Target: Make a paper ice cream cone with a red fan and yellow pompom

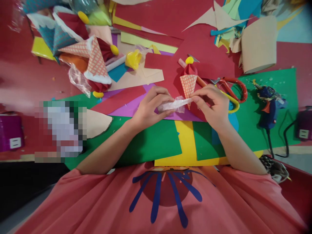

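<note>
My left hand is closed around a small clear plastic bag with something white in it, perhaps soft stuffing; the kind is hard to make out. Between its thumb and fingertips my right hand pinches the white end, stretched thin toward the right. Just behind lies a small paper ice cream cone with an orange grid pattern, a red folded top and a yellow ball; its tip runs behind the white piece. Scissors with red handles and a yellow-handled pair lie close to my right hand.
At the back left, several finished paper cones are heaped. A blue glue gun with a cord rests on green sheets at right. A beige paper roll stands behind it. Coloured paper scraps cover the back.
</note>
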A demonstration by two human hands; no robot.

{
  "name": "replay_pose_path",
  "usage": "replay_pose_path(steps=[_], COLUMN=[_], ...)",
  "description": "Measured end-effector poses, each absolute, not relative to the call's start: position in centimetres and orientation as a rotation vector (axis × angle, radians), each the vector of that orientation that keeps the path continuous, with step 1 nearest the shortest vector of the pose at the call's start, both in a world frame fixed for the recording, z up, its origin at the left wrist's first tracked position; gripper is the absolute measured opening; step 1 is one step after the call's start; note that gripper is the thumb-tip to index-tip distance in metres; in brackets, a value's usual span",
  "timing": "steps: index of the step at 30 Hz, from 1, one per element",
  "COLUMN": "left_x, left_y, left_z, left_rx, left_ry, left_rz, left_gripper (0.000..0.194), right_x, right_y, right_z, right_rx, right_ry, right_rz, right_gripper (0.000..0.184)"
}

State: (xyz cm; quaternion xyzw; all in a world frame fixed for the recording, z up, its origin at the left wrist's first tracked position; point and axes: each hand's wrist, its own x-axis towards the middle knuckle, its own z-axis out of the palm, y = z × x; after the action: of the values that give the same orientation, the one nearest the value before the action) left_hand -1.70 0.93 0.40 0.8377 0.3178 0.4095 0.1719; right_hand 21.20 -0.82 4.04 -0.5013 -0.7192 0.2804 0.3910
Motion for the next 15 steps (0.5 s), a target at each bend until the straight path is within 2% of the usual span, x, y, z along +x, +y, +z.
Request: replay_pose_path(steps=[6,15], left_x=[-1.6,-1.4], left_y=[0.8,0.6], left_z=[0.3,0.2], left_rx=[2.381,2.310], left_ry=[0.929,0.848], left_rz=[1.132,1.127], left_gripper=[0.029,0.031], right_x=[21.0,20.6], right_y=[-1.0,-1.4], right_z=[3.5,2.7], right_rx=[-1.175,-1.066], right_ry=[-1.951,-2.057], right_rz=[0.698,0.774], right_gripper=[0.010,0.024])
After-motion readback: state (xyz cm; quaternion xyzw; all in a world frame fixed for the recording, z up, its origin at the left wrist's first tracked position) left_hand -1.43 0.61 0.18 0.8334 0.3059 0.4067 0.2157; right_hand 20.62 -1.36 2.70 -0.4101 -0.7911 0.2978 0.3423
